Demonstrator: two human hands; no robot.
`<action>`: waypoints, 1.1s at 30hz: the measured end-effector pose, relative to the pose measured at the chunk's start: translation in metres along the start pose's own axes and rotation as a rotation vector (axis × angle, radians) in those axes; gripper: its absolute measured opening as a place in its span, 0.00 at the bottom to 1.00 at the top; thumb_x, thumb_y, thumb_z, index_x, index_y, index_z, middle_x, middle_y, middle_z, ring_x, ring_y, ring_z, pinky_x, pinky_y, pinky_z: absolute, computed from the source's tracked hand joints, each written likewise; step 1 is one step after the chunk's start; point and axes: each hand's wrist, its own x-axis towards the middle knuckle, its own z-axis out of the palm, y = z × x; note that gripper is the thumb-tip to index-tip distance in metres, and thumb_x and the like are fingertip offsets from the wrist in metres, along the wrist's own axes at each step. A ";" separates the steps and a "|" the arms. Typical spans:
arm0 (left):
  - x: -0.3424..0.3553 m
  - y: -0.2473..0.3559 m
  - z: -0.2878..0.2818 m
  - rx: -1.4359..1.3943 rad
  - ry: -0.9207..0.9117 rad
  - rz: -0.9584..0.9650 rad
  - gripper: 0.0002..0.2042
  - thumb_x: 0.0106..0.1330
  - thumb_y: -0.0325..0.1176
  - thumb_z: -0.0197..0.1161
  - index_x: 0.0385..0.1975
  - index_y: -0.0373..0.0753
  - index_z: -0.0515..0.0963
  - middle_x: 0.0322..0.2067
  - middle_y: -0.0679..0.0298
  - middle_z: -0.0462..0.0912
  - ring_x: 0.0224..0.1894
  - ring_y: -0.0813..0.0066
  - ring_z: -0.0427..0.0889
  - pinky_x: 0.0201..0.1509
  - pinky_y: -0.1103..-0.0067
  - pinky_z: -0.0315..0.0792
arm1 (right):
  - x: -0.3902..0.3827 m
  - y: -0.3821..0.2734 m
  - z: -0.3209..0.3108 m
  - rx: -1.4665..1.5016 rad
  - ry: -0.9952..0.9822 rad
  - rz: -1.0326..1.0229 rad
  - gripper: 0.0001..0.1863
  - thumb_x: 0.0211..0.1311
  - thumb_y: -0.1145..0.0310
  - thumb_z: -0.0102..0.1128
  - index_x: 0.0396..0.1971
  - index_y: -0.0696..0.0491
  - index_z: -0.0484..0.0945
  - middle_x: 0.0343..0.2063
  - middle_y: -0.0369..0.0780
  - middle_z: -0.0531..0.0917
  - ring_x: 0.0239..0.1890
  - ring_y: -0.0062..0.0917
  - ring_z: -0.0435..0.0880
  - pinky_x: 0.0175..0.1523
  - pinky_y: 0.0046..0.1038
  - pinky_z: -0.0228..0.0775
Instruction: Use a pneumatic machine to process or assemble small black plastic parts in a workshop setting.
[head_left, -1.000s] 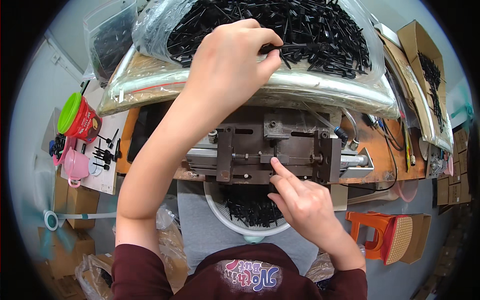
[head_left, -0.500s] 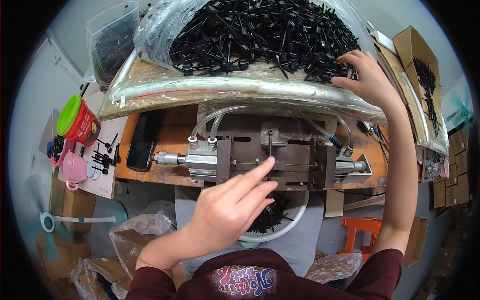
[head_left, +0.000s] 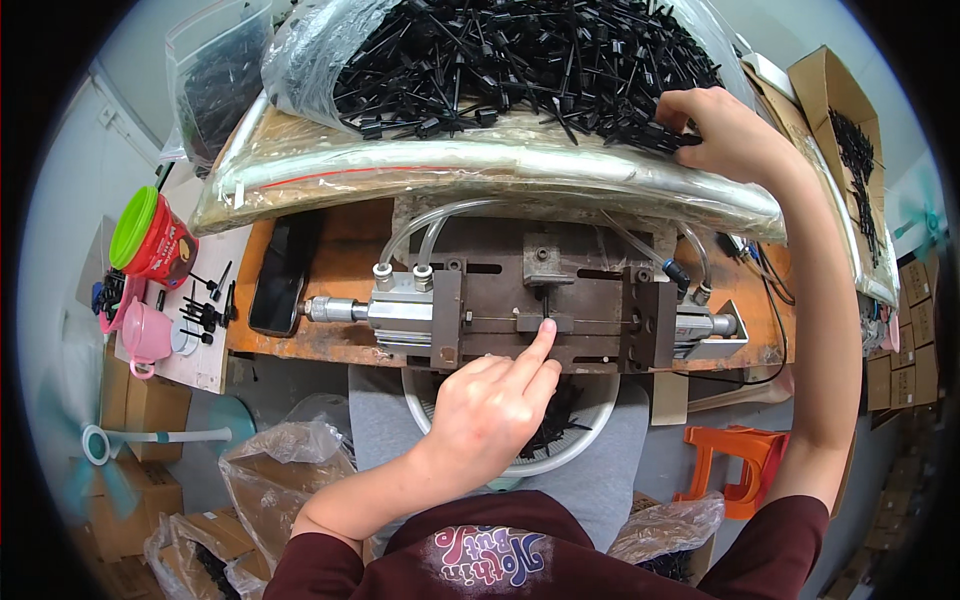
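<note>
My left hand (head_left: 492, 408) reaches over a dark metal clamping fixture (head_left: 490, 250), index finger stretched out and the others bent. Its index fingertip touches a small block (head_left: 565, 323) at the fixture's middle, where part of a thin black piece (head_left: 545, 296) shows; no held thing is visible in that hand. At the right side of a large heap of black plastic stemmed parts (head_left: 520, 70), my right hand (head_left: 728, 132) curves over the pieces. Its thumb and index finger are apart, with black parts between and beside them.
Air cylinders (head_left: 402, 312) with clear hoses flank the fixture. A black phone (head_left: 283, 285) lies left of it, beyond which are a red tub (head_left: 160, 245) and a pink cup (head_left: 147, 332). Below the bench edge, a white basket (head_left: 600, 425) holds black parts. An orange stool (head_left: 735, 470) stands lower right.
My left hand has moved slightly right and down, its index fingertip now at the small block. My right hand has curled further into the heap's edge.
</note>
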 end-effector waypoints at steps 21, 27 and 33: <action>-0.003 -0.005 -0.004 -0.083 -0.010 -0.001 0.12 0.49 0.26 0.72 0.34 0.35 0.80 0.53 0.53 0.80 0.24 0.67 0.82 0.30 0.78 0.76 | 0.011 -0.023 0.021 0.129 0.397 -0.206 0.15 0.46 0.73 0.74 0.35 0.61 0.82 0.32 0.39 0.75 0.30 0.29 0.76 0.38 0.30 0.69; -0.009 -0.003 -0.019 -0.174 -0.062 -0.033 0.11 0.51 0.29 0.72 0.34 0.37 0.81 0.54 0.55 0.80 0.26 0.67 0.83 0.31 0.79 0.77 | 0.026 -0.034 0.014 0.151 0.336 -0.147 0.16 0.48 0.70 0.75 0.37 0.59 0.84 0.30 0.37 0.73 0.27 0.24 0.72 0.36 0.29 0.67; -0.018 -0.001 -0.028 -0.232 -0.107 -0.042 0.12 0.51 0.34 0.73 0.35 0.39 0.83 0.55 0.58 0.80 0.28 0.72 0.84 0.31 0.79 0.77 | 0.032 -0.016 0.003 0.479 0.326 0.177 0.14 0.53 0.61 0.74 0.37 0.53 0.86 0.24 0.30 0.76 0.27 0.12 0.74 0.33 0.16 0.64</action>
